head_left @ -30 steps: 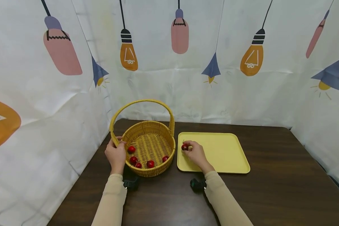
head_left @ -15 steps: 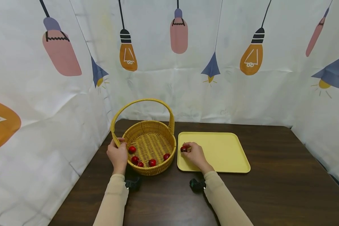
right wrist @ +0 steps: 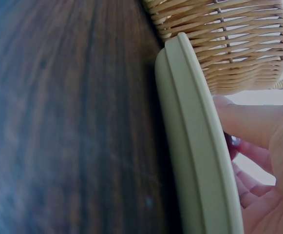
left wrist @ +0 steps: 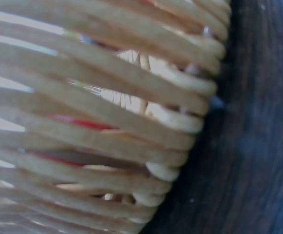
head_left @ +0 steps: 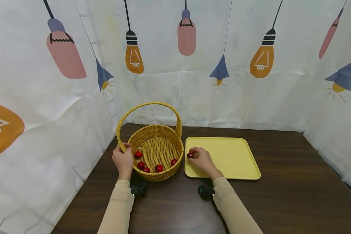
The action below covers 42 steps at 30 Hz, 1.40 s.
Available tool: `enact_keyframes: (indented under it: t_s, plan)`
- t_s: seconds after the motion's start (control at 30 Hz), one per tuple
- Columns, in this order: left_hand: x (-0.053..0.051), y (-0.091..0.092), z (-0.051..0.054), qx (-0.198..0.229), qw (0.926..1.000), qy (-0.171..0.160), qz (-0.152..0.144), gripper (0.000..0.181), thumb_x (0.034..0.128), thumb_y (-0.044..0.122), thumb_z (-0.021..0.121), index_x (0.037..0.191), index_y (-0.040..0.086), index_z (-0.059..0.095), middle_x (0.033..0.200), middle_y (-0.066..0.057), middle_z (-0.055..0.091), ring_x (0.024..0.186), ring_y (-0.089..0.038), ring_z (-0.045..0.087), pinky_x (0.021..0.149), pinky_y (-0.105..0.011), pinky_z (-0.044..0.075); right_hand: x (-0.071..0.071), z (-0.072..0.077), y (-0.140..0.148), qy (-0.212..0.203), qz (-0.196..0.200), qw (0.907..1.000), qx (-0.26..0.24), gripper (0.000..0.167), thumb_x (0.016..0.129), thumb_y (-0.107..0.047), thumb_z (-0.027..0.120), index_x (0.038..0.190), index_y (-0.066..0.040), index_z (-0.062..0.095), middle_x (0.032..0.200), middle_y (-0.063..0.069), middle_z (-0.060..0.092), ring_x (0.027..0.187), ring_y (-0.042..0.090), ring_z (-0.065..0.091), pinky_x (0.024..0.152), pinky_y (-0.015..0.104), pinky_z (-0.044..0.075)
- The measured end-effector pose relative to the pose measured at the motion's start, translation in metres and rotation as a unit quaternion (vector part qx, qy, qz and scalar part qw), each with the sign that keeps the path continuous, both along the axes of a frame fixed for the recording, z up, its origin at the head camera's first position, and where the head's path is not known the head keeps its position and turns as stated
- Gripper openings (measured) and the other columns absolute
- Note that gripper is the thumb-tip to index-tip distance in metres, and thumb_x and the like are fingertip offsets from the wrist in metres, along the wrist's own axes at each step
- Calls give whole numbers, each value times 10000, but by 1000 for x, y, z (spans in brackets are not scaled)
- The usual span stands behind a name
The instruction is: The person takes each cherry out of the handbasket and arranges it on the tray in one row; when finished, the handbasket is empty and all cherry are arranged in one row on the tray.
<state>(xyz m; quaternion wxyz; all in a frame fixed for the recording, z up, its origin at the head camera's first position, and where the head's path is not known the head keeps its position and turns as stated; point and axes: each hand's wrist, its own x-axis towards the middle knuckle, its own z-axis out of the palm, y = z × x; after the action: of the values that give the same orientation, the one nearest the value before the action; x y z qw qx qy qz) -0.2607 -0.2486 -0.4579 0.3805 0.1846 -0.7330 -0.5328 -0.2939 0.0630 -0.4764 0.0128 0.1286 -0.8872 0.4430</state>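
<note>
A yellow wicker basket (head_left: pixel 156 177) with a tall arched handle stands left of centre in the head view. Several red cherries (head_left: pixel 159 168) lie inside, along its left and front walls. My left hand (head_left: pixel 123 161) grips the basket's left rim at the foot of the handle; its fingertips are hidden behind the weave. The left wrist view shows only the woven wall (left wrist: pixel 97 117) up close. My right hand (head_left: pixel 204 161) pinches a dark red cherry (head_left: pixel 190 155) low over the left side of the yellow tray (head_left: pixel 231 156). In the right wrist view the tray's rim partly hides that cherry.
Both things stand on a dark wooden table (head_left: pixel 292 175), the basket close beside the tray's left edge. A white curtain (head_left: pixel 169 87) printed with lamps hangs behind and along the sides. Black wrist cameras (head_left: pixel 205 191) sit under both wrists.
My right hand has lowered the cherry slightly toward the tray, and its stem no longer shows. The basket, with my left hand on it, has shifted slightly right toward the tray.
</note>
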Motion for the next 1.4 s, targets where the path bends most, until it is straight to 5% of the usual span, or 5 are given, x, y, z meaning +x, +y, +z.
enact_keyframes:
  t_s: [0.43, 0.67, 1.0, 1.13, 1.4]
  plan:
    - [2, -1, -1, -34, 10000, -36, -75, 117, 874, 33, 584, 915, -2, 688, 795, -122, 645, 645, -189, 524, 610, -268, 418, 17, 35, -10, 781, -234, 9924, -918, 240, 895, -163, 696, 1121, -82, 691, 1035, 71, 637, 719, 144, 627, 591, 302, 507]
    - [2, 1, 2, -30, 10000, 24, -92, 119, 856, 15, 582, 899, -10, 690, 772, -125, 638, 650, -228, 510, 610, -301, 407, 36, 51, -35, 1516, 729, 9773, -1288, 185, 898, -96, 680, 1081, -77, 702, 1006, 39, 683, 839, 128, 643, 742, 286, 536]
    - [-1, 1, 3, -37, 10000, 25, -84, 140, 864, 33, 553, 889, 30, 691, 650, -65, 539, 475, -185, 397, 491, -316, 348, 31, 54, -66, 1872, 1395, 9694, 761, 227, 895, -121, 679, 1121, -113, 706, 1085, 13, 676, 894, 147, 652, 776, 312, 529]
    - [-2, -1, 2, -54, 10000, 43, -73, 144, 864, 32, 550, 887, 26, 693, 651, -62, 540, 495, -188, 411, 509, -316, 353, 25, 66, -79, 1731, 1592, 9435, 2336, 258, 902, -124, 636, 1149, -122, 712, 1128, 23, 683, 973, 192, 656, 768, 351, 535]
    - [-1, 0, 0, -220, 9997, -34, 104, 150, 857, 31, 550, 871, 16, 699, 629, -91, 585, 539, -234, 454, 550, -338, 362, 14, 75, -97, 1081, 1916, 8959, 3859, 254, 864, -55, 592, 646, -155, 509, 585, -31, 377, 577, 131, 311, 542, 280, 296]
